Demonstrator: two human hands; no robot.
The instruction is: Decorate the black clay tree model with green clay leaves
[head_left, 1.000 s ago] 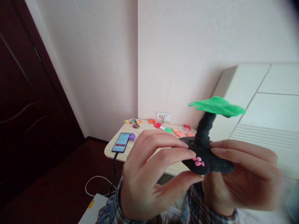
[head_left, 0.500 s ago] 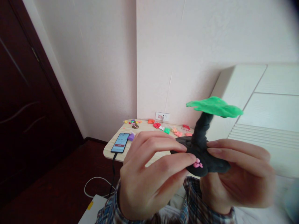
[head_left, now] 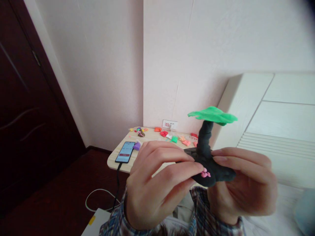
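Observation:
Raised above the table is a clay tree [head_left: 204, 137] with a dark trunk, a wide dark base and a flat green top [head_left: 213, 115]. My left hand [head_left: 161, 182] pinches the left side of the base, its fingertips beside a small cluster of pink clay bits [head_left: 205, 173]. From the right, my right hand [head_left: 246, 180] grips the base, two fingertips against it close to the foot of the trunk. Both thumbs are mostly hidden beneath or behind the base.
On the wooden table [head_left: 113, 159] lie a phone [head_left: 125, 152] with a cable, a purple clay pack [head_left: 136, 146], a small brown clay piece [head_left: 141, 133] and several coloured clay packs, one green [head_left: 174, 139]. A wall socket [head_left: 169, 124] sits behind. White furniture [head_left: 285, 118] stands at right.
The clay tree and my right hand have shifted a little to the left in view, and the green top appears slightly smaller. Both hands keep their hold on the base.

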